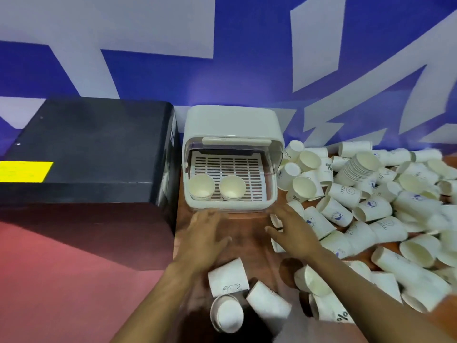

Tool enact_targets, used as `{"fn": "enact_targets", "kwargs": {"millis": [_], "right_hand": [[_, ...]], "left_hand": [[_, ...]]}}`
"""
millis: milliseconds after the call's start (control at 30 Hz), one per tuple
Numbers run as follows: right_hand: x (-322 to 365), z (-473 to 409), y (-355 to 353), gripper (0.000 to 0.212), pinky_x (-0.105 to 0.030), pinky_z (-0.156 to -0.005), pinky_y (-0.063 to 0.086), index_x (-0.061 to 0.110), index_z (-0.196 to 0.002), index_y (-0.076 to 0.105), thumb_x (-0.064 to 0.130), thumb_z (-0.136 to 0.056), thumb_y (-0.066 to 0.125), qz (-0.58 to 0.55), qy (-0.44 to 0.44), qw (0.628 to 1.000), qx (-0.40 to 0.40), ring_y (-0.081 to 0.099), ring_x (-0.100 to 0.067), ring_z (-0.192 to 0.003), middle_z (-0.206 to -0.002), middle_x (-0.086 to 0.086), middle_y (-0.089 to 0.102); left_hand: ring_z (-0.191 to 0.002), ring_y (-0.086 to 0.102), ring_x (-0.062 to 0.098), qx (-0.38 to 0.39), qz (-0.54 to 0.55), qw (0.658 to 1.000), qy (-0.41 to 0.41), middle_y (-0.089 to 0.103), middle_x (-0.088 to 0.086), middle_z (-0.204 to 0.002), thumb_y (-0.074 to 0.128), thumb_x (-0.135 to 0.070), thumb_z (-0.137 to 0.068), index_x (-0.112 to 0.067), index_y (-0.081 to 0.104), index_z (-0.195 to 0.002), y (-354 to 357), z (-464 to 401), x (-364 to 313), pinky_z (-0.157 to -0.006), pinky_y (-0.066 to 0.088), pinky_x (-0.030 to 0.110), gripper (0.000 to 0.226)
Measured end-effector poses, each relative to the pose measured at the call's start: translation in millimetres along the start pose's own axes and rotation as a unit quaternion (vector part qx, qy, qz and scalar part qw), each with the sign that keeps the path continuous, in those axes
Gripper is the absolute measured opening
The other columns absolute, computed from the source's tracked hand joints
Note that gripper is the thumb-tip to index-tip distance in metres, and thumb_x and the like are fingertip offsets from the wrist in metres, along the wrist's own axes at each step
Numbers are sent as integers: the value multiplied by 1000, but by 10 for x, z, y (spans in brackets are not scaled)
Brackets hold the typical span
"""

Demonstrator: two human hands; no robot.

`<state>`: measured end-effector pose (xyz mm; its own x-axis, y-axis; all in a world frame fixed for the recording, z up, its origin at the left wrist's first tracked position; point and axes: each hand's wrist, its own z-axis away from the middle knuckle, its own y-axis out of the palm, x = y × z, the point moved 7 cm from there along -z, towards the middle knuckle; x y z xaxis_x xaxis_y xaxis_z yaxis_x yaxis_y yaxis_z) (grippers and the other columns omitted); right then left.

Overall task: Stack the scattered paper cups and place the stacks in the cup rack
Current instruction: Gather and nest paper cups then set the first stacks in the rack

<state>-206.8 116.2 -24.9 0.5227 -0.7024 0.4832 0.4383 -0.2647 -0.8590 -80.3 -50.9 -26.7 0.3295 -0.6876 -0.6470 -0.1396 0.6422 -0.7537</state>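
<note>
Both hands empty, fingers spread: left hand (204, 233) and right hand (291, 227) hover just before the cup rack (232, 125). Two cup stacks (201, 186) stand inside it. Loose paper cups (371, 209) litter the surface (249, 243) to the right.

We list a white plastic cup rack (233, 125), lid raised, holding two upright white paper cup stacks (201, 186) side by side at its front; loose white paper cups (371, 206) lie heaped right.
</note>
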Motion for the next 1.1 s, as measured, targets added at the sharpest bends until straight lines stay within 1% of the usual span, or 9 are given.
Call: {"fn": "enact_targets", "kwargs": {"millis": [100, 233, 300, 367, 467, 567, 767, 967, 1100], "right_hand": [[-120, 232, -31, 37, -29, -92, 44, 23, -124, 56, 31, -88, 60, 13, 46, 999, 4, 53, -16, -114, -124, 4, 57], [-288, 492, -49, 37, -28, -89, 43, 23, -123, 56, 34, -87, 60, 45, 81, 995, 23, 52, -15, -112, -123, 3, 58], [-387, 602, -22, 47, -32, -88, 45, 25, -126, 52, 44, -84, 62, 82, 109, 989, 59, 51, -16, -114, -125, 3, 54], [-464, 708, 9, 60, -35, -89, 44, 29, -130, 47, 55, -79, 63, 125, 125, 980, 92, 50, -18, -116, -127, 4, 49], [-549, 835, 16, 71, -37, -92, 43, 31, -134, 42, 62, -73, 63, 161, 128, 972, 109, 47, -20, -119, -130, 5, 47], [-669, 933, 8, 74, -37, -94, 43, 32, -135, 39, 61, -72, 64, 174, 120, 970, 123, 47, -21, -118, -133, 4, 45], [-888, 1065, 110, 88, -38, -95, 45, 34, -143, 27, 62, -69, 66, 209, 116, 958, 160, 47, -24, -122, -142, 0, 38], [-924, 1079, 126, 83, -36, -93, 47, 31, -144, 27, 54, -74, 66, 155, 88, 974, 138, 49, -24, -121, -140, 0, 39], [-913, 1067, 13, 83, -38, -93, 46, 29, -143, 26, 48, -74, 68, 93, 93, 983, 126, 48, -24, -122, -138, 1, 43]], "left_hand": [[-127, 31, 15, 60, 0, 998, -7, 42, -7, -130, 67, -34, -83, -29, 48, -132, 213, 115, -12, -100, 29, 21, 53], [-128, 32, 21, 142, -46, 989, -20, 40, -4, -134, 64, -37, -83, -30, 41, -134, 519, 251, 27, -100, 29, 26, 57], [-129, 30, 23, 167, -68, 983, -40, 37, -5, -137, 64, -39, -82, -30, 37, -136, 633, 335, 49, -99, 30, 30, 61], [-130, 29, 23, 180, -78, 979, -51, 35, -7, -142, 65, -40, -81, -32, 34, -138, 742, 415, 49, -103, 31, 34, 65], [-134, 28, 23, 196, -106, 973, -64, 32, -6, -146, 65, -43, -80, -32, 25, -144, 888, 476, 49, -108, 29, 37, 76], [-135, 28, 23, 183, -135, 971, -73, 33, -6, -147, 65, -44, -80, -32, 20, -147, 947, 467, 13, -108, 26, 37, 81], [-132, 33, 23, 157, -186, 965, -95, 36, -4, -144, 62, -41, -83, -34, 19, -147, 1023, 452, -73, -106, 29, 38, 78], [-128, 39, 24, 106, -173, 972, -120, 41, -2, -138, 65, -43, -81, -28, 30, -141, 917, 429, -153, -103, 32, 38, 72], [-121, 45, 26, 51, -131, 982, -124, 42, 1, -132, 69, -37, -78, -25, 30, -141, 678, 424, -248, -99, 41, 39, 75]]}}
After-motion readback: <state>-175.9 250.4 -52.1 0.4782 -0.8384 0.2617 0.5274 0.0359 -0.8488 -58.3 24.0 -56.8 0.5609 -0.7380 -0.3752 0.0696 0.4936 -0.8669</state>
